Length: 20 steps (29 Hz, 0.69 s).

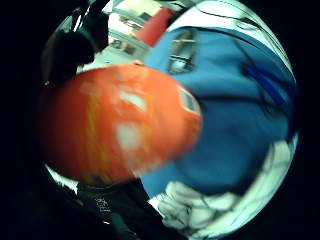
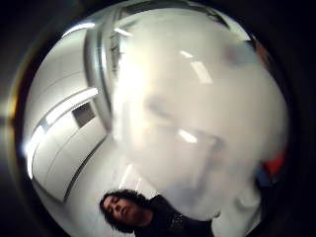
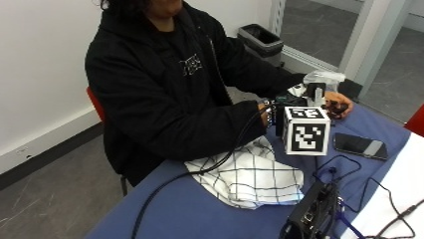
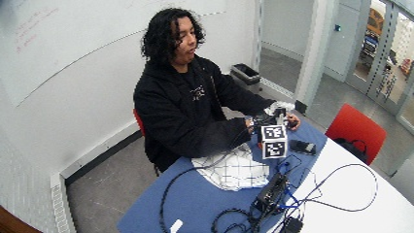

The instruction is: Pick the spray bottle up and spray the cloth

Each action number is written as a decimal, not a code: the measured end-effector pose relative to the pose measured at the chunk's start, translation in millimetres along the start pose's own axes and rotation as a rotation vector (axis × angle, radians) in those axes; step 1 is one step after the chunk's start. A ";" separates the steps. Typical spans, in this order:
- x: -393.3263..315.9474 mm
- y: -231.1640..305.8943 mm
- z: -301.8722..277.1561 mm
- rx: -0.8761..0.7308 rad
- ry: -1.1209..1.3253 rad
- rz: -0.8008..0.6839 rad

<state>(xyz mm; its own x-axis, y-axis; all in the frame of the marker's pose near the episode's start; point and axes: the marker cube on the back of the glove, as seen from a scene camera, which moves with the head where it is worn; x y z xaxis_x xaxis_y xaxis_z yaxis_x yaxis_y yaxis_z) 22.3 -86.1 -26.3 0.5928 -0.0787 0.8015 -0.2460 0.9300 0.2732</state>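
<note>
A: Where is the spray bottle [image 3: 317, 84] relative to the gloved right hand [image 3: 281, 107]?

B: In the outside view its pale, translucent top stands above and just behind the hand, over the blue table [image 3: 199, 209], in front of the seated person. The little finger side palm view has its orange body [image 1: 117, 127] bulging right up against the palm, and the thumb side palm view is mostly taken up by the milky white upper part [image 2: 197, 113]. So it sits very close to the palm.

A: Is the hand clenched around it?

B: I cannot tell. The marker block hides most of the glove from outside, and neither palm view shows a finger curled on the bottle. The bottle is upright and off the tabletop, and the bare left hand [image 3: 338, 104] sits just beside its far side.

A: And the cloth?

B: The white cloth with dark check lines [image 3: 248, 179] lies rumpled on the blue table, below the hand and nearer the person's body, apart from the bottle. It shows again in the little finger side palm view [image 1: 200, 207], on the blue surface beneath the orange body.

A: Anything else nearby?

B: A dark phone [image 3: 359, 146] lies flat on the table, beside the hands.
</note>
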 end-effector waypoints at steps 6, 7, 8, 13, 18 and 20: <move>1.7 31.7 -40.2 -0.015 0.239 0.049; 4.4 47.5 -44.0 -0.049 0.289 0.063; 6.7 63.7 -47.1 -0.084 0.334 0.076; 1.8 111.2 -64.7 -0.187 0.448 0.073; -15.1 154.0 -88.9 -0.297 0.555 -0.010; -23.7 165.6 -100.9 -0.283 0.651 -0.053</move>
<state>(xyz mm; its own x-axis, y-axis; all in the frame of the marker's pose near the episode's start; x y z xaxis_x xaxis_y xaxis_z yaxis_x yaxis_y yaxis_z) 45.0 106.0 -53.7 0.9578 0.0217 0.2866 -0.0475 0.9954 0.0833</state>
